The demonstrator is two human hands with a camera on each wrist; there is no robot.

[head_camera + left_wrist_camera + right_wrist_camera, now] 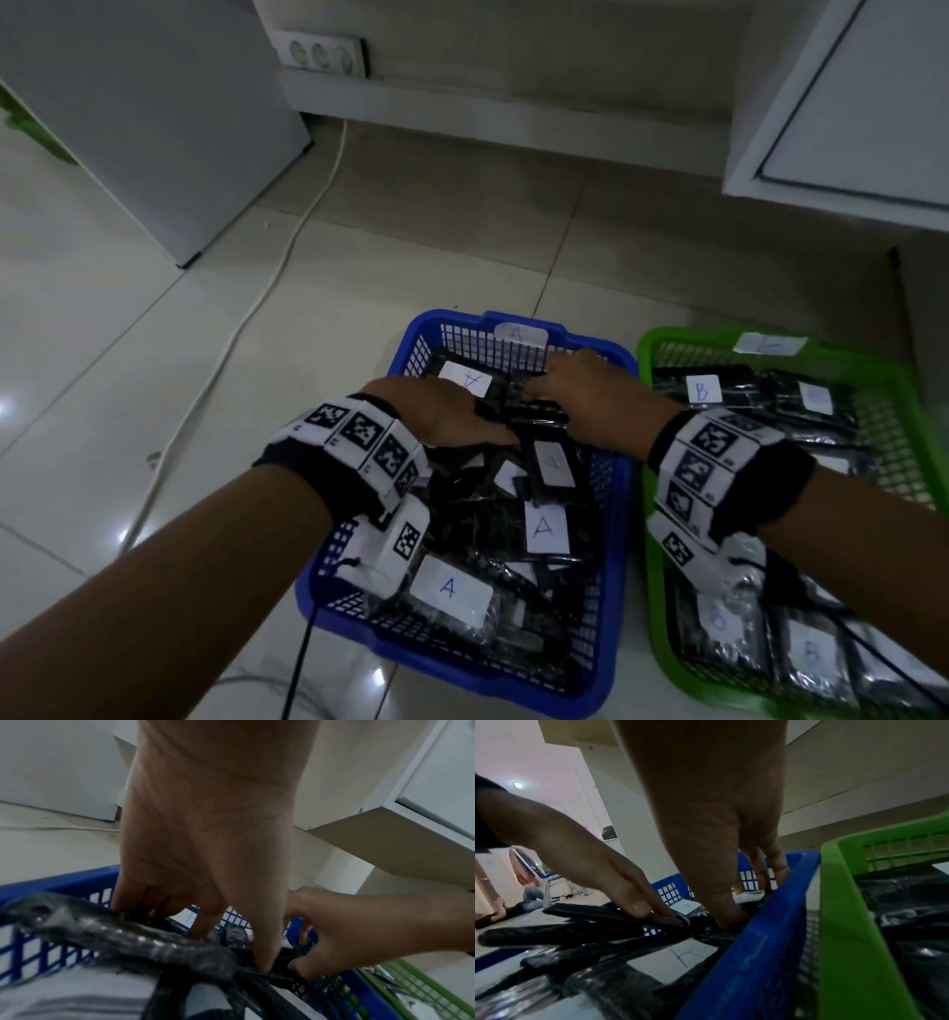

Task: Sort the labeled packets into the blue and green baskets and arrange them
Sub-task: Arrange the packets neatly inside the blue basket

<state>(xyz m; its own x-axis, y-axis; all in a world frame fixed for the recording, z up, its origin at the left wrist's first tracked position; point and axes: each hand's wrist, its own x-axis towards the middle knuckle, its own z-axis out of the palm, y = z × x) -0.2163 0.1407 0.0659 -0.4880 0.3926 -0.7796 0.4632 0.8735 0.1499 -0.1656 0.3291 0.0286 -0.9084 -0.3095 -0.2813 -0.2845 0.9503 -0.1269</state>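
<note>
The blue basket [620, 514] holds several black packets with white "A" labels [547, 529], lying unevenly. Both hands reach into its far half. My left hand [488, 411] has fingers and thumb curled round black packets [159, 943] near the middle. My right hand [536, 393] pinches a black packet [700, 920] by the basket's right wall [770, 933], close to the left hand [634, 902]. The green basket [652, 591] on the right holds "B" packets [703, 389] in flat rows. Both fingertips are partly hidden among the packets.
The baskets sit side by side on a glossy tiled floor. A white cabinet [154, 128] stands at the back left and another [847, 103] at the back right. A white cable [246, 318] runs across the floor from a wall outlet [323, 54].
</note>
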